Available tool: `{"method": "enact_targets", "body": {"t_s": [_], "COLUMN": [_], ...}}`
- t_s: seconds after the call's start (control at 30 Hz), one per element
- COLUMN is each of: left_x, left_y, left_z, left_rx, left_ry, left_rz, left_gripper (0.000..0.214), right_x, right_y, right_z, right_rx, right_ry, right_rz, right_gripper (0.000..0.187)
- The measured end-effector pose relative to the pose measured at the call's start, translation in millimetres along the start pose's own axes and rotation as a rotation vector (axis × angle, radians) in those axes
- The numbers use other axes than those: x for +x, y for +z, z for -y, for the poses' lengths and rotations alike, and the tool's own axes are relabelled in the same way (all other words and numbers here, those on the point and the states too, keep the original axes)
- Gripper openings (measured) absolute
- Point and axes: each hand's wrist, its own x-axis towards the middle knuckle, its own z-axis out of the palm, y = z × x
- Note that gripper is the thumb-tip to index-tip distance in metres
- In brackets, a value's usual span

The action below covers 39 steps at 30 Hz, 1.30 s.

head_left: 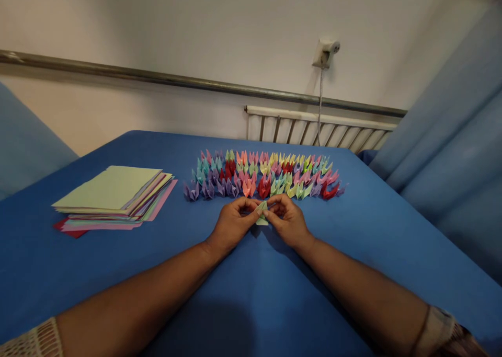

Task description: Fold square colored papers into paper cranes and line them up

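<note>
Held a small pale green folded paper [262,220] between the left hand [234,220] and the right hand [289,221], low over the blue-covered table [282,304], roughly midway between its left and right edges and toward the far edge. Pinched it narrowly from both sides, with thumbs on the near face, tips close together, and with forefingers bent toward the upper part. Could not tell the exact lie of the other fingertips, curled in and partly hidden, nor settle the contact, if any, of paper and cloth. Reached in with both forearms from the near side, wide apart at the elbows and converging at the paper, a lacy pale sleeve [35,341] on the left one.

Worked just in front of several rows of small paper cranes [264,184], set upright near the far edge, from its middle toward the far right corner, in red, pink, purple, turquoise, yellow and green. Had a stack of coloured sheets [107,187] near the left edge, well apart from the hands, topped in pale yellow-green, uneven at the sides, with a red sheet [74,232] poking out underneath. Faced, beyond the far edge, a metal rail [168,77], a radiator [314,115] and, higher, a wall socket [323,53]. Had a blue curtain [443,127] beside the right edge.
</note>
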Motion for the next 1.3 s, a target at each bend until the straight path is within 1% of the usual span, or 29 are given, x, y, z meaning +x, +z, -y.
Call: {"method": "enact_targets", "body": {"t_s": [0.1,0.3,0.43,0.57,0.67,0.73,0.87,1.0,1.1,1.2,1.3], "left_x": [0.1,0.2,1.8,4.1,5.3,5.4,4.2,4.4,5.9,8.4,12.1], "left_y": [0.0,-0.8,-1.4,-1.4,-2.3,-3.6,-6.1,-6.5,-6.6,-8.6,-12.7], "left_z": [0.4,2.4,4.6,8.2,11.6,13.2,14.1,14.8,16.0,16.3,14.6], "left_rx": [0.027,0.023,0.024,0.020,0.053,0.115,0.226,0.260,0.250,0.239,0.298], "left_ry": [-0.010,-0.055,-0.080,-0.065,-0.041,-0.027,-0.044,-0.021,-0.006,-0.007,-0.014], "left_rz": [-0.016,-0.025,-0.037,-0.055,-0.036,-0.022,0.023,0.041,0.059,0.098,0.125], "left_gripper": [0.019,0.020,0.023,0.029,0.028,0.026,0.021,0.019,0.022,0.017,0.013], "right_x": [-0.1,0.7,1.7,2.3,2.5,2.5,3.0,3.5,3.6,4.3,5.6], "right_y": [0.3,0.2,-0.2,-0.2,-0.2,-0.4,-1.6,-1.9,-1.2,-1.5,-3.8], "right_z": [0.5,-0.8,-1.9,-5.1,-8.3,-9.9,-11.9,-13.3,-14.3,-16.5,-19.2], "right_rx": [0.006,-0.034,-0.028,-0.048,-0.069,-0.093,-0.144,-0.148,-0.112,-0.071,-0.121], "right_ry": [-0.013,-0.034,-0.030,-0.017,0.004,0.015,0.041,0.061,0.068,0.054,0.013], "right_rz": [-0.011,-0.001,0.003,0.037,0.030,0.043,0.088,0.095,0.121,0.148,0.155], "right_gripper": [0.020,0.014,0.017,0.016,0.021,0.022,0.014,0.011,0.010,0.007,0.004]}}
